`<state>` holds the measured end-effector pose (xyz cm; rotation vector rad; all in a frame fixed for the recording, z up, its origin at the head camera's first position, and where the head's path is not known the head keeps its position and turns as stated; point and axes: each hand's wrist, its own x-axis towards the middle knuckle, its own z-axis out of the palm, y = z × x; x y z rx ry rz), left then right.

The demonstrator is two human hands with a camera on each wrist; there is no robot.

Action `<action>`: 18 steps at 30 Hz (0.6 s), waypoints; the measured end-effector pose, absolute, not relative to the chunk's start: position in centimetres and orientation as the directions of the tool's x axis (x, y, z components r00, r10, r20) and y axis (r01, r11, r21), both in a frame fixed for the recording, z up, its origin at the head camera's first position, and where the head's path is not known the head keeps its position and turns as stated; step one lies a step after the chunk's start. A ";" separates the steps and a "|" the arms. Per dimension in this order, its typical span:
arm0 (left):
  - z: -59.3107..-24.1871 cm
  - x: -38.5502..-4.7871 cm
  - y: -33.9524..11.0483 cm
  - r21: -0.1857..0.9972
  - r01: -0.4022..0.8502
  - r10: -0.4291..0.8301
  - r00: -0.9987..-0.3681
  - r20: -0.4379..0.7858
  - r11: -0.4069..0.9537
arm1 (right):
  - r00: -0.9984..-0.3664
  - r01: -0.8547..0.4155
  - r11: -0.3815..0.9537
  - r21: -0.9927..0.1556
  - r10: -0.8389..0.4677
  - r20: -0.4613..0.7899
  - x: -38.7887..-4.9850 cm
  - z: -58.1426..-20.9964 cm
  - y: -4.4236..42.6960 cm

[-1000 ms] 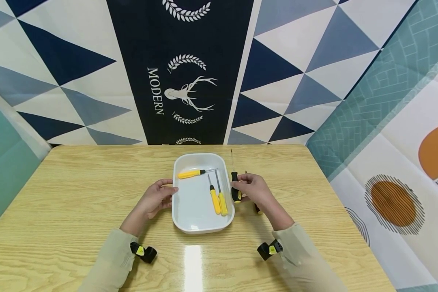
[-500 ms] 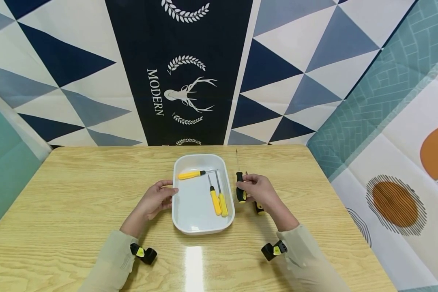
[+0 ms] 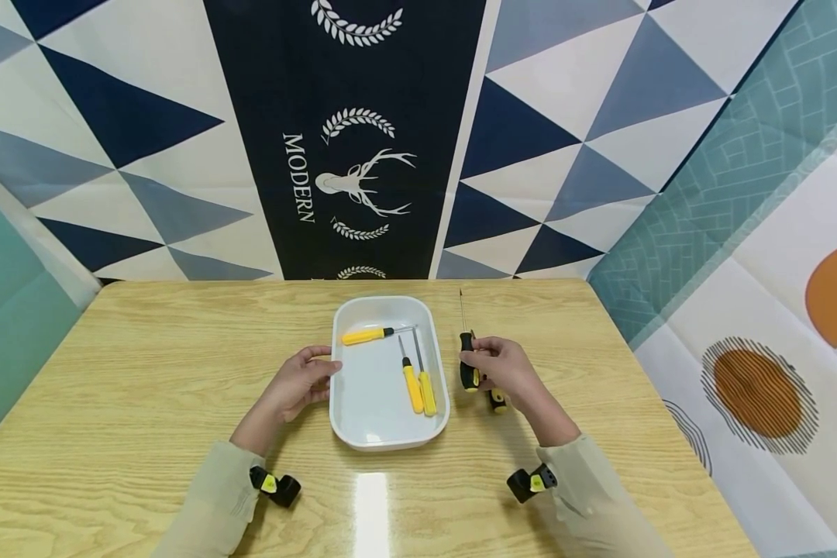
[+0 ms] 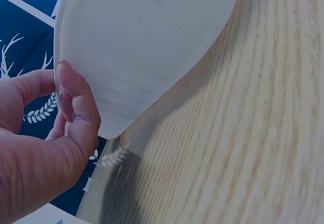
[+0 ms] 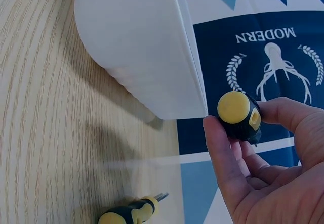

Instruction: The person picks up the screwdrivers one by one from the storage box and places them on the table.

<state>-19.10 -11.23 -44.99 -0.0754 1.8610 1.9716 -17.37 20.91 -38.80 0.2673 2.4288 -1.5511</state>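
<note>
My right hand (image 3: pixel 509 370) pinches a black-and-yellow screwdriver (image 3: pixel 468 363) by its handle, its shaft pointing toward the wall. In the right wrist view the yellow butt of that screwdriver's handle (image 5: pixel 233 107) faces the camera between thumb and fingers. With thumb and fingers my left hand (image 3: pixel 303 382) grips the left rim of a white plastic tray (image 3: pixel 368 399). Inside the tray lie three yellow-handled screwdrivers: one crosswise (image 3: pixel 364 336) at the far end, and two side by side, one with a black collar (image 3: pixel 412 385) and one all yellow (image 3: pixel 428 394).
On the wooden table (image 3: pixel 181 364), right of the tray, lies another black-and-yellow screwdriver (image 3: pixel 497 400), partly hidden under my right hand. Its handle also shows in the right wrist view. Beyond the table's far edge stands a patterned wall (image 3: pixel 356 93).
My right hand has moved rightward, carrying the screwdriver away from the tray's right rim. The left hand and the tray hold their place.
</note>
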 end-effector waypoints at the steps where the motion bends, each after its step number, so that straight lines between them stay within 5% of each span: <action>1: -45.0 -19.1 -11.2 0.941 -0.337 0.266 -0.908 -0.323 -0.009 | -0.953 0.283 0.418 -0.863 0.019 -0.303 -17.3 -38.8 20.9; 18: -44.9 -19.1 -11.2 0.942 -0.336 0.262 -0.909 -0.323 -0.005 | -0.958 0.266 0.424 -0.866 0.017 -0.285 -16.9 -39.3 22.4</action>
